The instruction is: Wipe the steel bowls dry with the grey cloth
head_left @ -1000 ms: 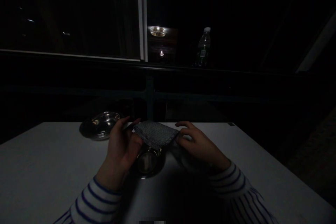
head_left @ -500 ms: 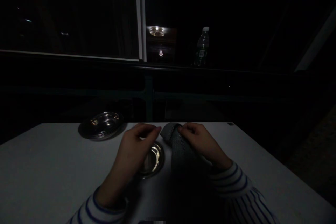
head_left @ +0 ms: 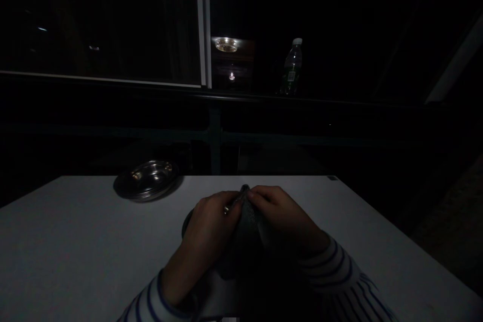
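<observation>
A dark grey cloth [head_left: 246, 224] hangs between my hands over the white table, its top edge bunched to a narrow peak. My left hand [head_left: 209, 229] is closed, thumb and fingers pinching the cloth from the left. From the other side my right hand [head_left: 281, 211] pinches it close to the peak, the fingertips of both hands nearly meeting. Behind my left hand lies a small shiny metal dish [head_left: 186, 222]; most of it is hidden, with only a dark rim and a glint showing. Deep shadow hides the cloth's lower part.
Stacked shiny metal plates [head_left: 145, 181] stand at the far left edge of the white table [head_left: 94, 241]. Beyond the table, a clear plastic bottle [head_left: 292, 68] with a white cap stands on a dark ledge [head_left: 256, 96] by the window frame [head_left: 204, 25]. The scene is dim.
My left hand has moved right and closed on the cloth. My right hand has shifted slightly, drawing the cloth's top upright from its folded-over shape. The small dish is now mostly covered.
</observation>
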Available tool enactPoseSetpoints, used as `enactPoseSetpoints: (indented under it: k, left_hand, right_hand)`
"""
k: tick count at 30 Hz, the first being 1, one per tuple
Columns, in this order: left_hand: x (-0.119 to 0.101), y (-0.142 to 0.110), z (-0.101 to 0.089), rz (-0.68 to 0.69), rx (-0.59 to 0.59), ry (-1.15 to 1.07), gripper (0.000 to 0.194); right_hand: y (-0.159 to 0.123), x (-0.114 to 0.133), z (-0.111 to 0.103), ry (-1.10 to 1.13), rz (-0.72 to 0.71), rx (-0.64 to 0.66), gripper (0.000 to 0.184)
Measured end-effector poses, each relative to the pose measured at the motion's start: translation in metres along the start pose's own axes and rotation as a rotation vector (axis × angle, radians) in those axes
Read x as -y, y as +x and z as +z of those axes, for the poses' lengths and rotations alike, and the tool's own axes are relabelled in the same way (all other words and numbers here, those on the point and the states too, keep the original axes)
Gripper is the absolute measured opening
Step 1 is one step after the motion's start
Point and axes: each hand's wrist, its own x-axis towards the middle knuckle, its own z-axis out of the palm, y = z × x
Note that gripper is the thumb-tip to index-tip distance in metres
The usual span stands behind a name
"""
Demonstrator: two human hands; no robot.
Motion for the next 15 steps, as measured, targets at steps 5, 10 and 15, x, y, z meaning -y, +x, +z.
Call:
enactPoseSetpoints:
  k: [5, 10, 15]
  left_hand:
    - [0.002, 0.007, -0.012, 0.027, -0.055, -0.015, 0.022]
    - [0.006, 0.016, -0.032, -0.199, -0.065, -0.226, 0.021]
    - [0.019, 0.023, -0.046, -0.276, -0.187, -0.426, 0.015]
  right_hand:
    - [0.001, -0.003, -0.011, -0.138, 0.022, -0.144, 0.027]
    - [0.004, -0.015, -0.029, -0.063, 0.046, -0.233, 0.025]
    - [0.007, -0.028, -0.041, 0.120, 0.102, -0.409, 0.029]
